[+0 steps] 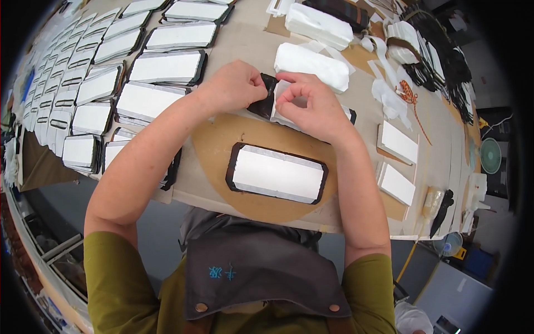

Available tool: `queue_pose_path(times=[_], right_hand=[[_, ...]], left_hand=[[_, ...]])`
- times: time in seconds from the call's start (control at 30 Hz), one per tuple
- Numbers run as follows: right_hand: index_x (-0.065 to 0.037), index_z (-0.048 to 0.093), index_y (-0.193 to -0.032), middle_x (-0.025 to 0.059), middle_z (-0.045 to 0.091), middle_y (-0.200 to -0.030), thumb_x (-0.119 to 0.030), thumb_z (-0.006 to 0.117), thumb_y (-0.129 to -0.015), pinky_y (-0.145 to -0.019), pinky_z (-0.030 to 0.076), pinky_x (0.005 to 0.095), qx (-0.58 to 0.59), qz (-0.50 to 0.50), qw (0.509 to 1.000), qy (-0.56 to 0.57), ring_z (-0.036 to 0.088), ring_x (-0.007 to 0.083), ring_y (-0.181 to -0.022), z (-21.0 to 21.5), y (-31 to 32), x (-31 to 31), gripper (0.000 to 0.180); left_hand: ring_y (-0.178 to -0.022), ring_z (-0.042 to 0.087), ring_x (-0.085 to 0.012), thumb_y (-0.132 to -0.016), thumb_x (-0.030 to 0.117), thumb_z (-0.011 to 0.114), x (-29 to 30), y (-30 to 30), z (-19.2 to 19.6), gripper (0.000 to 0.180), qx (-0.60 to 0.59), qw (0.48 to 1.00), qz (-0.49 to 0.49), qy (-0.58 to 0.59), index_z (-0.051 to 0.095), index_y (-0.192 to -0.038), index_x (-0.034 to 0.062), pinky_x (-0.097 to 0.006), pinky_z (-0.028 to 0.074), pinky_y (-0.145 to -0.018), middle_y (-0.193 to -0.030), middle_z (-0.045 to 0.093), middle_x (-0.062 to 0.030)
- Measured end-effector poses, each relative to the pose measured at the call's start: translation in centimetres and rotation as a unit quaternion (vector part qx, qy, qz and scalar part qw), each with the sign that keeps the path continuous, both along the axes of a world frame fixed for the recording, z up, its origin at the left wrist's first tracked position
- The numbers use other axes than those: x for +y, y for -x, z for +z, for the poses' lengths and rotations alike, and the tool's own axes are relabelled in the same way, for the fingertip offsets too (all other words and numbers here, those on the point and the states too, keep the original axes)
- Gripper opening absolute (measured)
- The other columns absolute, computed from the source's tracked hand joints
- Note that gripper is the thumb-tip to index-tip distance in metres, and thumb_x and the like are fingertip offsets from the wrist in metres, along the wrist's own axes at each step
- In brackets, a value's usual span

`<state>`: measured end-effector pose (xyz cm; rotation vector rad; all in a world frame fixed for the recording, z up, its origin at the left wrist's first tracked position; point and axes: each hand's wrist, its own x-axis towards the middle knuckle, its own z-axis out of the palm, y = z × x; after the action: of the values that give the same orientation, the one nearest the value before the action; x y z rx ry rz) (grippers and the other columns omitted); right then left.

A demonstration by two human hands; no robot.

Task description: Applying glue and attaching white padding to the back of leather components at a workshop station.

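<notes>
My left hand (236,86) has its fingers closed in a pinch at the upper edge of a thin black piece (262,100). A white sheet (282,89) lies against that piece, and my right hand (314,106) grips its end between curled thumb and forefinger. Part of the sheet and black piece is hidden beneath the right hand. Closer to me, apart from both hands, a black-edged panel with a white backing (278,173) lies flat on a brown, rounded board (211,147).
Stacks of white-backed black panels (167,68) fill the table's left side. White stacks (311,65) stand beyond my hands. Two white blocks (397,142), an orange cord (409,92), black strips (445,67) and a brush (442,214) lie to the right.
</notes>
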<state>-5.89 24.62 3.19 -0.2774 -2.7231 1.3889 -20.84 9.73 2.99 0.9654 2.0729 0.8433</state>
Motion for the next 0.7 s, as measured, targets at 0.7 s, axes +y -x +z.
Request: queue_pose_path(times=[0.7], right_hand=[[-0.005, 0.072, -0.102, 0.0059, 0.068, -0.112, -0.006, 0.073, -0.079, -0.1, 0.042, 0.0422, 0.167, -0.047, 0.962, -0.211, 0.059, 0.0297, -0.108, -1.8, -2.3, -0.8, 0.023]], left_hand=[[-0.057, 0.05, -0.0085, -0.088, 0.021, 0.064, -0.7, -0.7, 0.4, 0.022, 0.042, 0.999, -0.01, -0.031, 0.065, -0.084, -0.0006, -0.027, 0.043, -0.054, -0.065, 0.057, 0.0008]])
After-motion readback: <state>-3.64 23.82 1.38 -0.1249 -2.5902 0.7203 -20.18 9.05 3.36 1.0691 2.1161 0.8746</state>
